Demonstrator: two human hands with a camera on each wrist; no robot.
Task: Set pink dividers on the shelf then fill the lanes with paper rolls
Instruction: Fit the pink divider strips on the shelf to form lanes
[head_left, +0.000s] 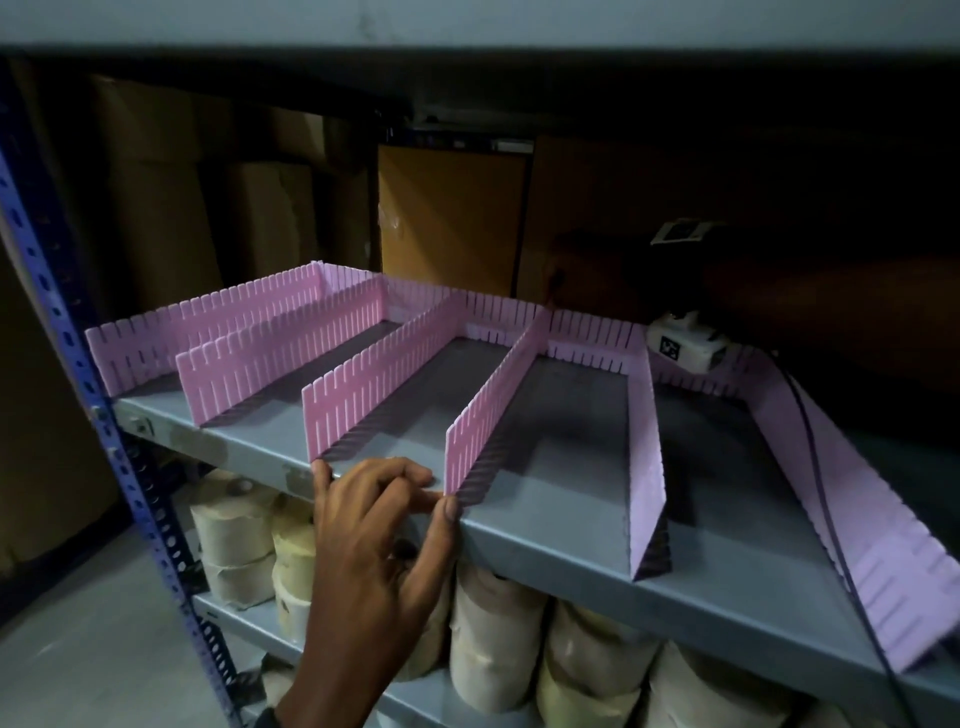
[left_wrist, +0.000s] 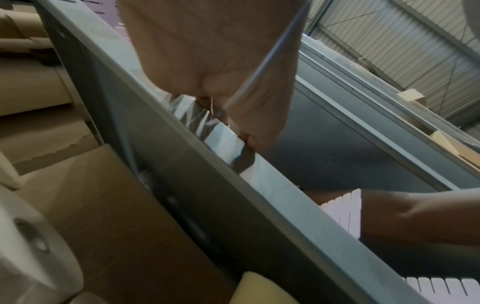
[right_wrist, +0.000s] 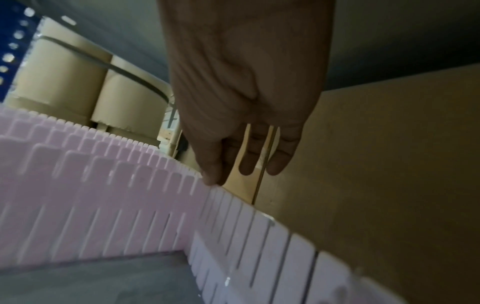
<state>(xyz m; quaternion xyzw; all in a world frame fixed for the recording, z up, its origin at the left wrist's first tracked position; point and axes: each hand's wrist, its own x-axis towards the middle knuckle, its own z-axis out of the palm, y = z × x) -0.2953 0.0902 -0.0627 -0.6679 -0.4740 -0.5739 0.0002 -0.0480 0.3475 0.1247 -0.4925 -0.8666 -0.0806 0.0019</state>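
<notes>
Several pink slotted dividers (head_left: 358, 374) stand on the grey shelf (head_left: 571, 540), running front to back as lanes, with a cross strip (head_left: 587, 338) along the back. My left hand (head_left: 441, 504) holds the shelf's front edge, fingers bent on top and thumb (left_wrist: 252, 142) on the lip, right at the front end of one divider (head_left: 493, 415). My right hand (right_wrist: 244, 172) reaches deep into the dark back right with straight fingers. Its forefinger tip touches the top of the pink cross strip (right_wrist: 233, 216) where a lane divider (right_wrist: 103, 195) meets it. Paper rolls (head_left: 498, 639) sit on the shelf below.
A blue perforated upright (head_left: 78, 364) frames the rack's left side. Brown cardboard rolls and boxes (head_left: 156, 208) stand behind the shelf. A black cable (head_left: 815, 467) trails across the rightmost pink divider (head_left: 857, 519). The shelf above (head_left: 467, 31) hangs low overhead.
</notes>
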